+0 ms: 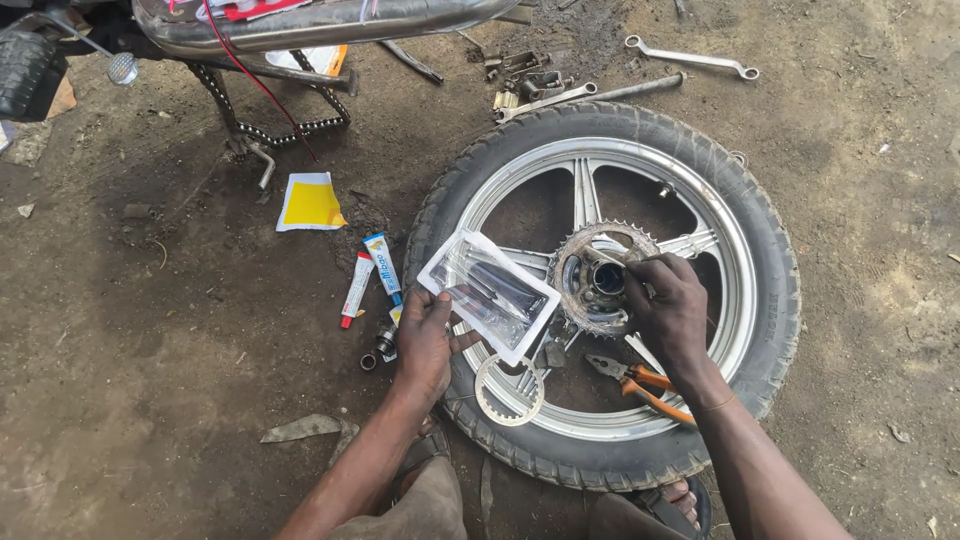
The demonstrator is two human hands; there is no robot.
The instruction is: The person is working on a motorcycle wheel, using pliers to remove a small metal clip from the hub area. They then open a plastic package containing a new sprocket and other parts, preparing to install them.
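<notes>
Head view: left hand [425, 345] is gripping a clear plastic packet [490, 295] over the wheel [760, 250] lying on dirt; right hand [668, 310], fingers pinched, is working at the sprocket [575, 262] hub. Fitting step, seemingly; next needs steady alignment.

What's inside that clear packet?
The clear plastic packet in the left hand holds several thin dark rod-like parts. Glare hides what they are exactly.

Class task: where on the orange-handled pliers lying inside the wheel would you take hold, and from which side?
Grip the pliers by the two orange handles, coming from the right hand side. The handles point outward toward the tyre; the dark jaws point inward toward the sprocket.
</notes>
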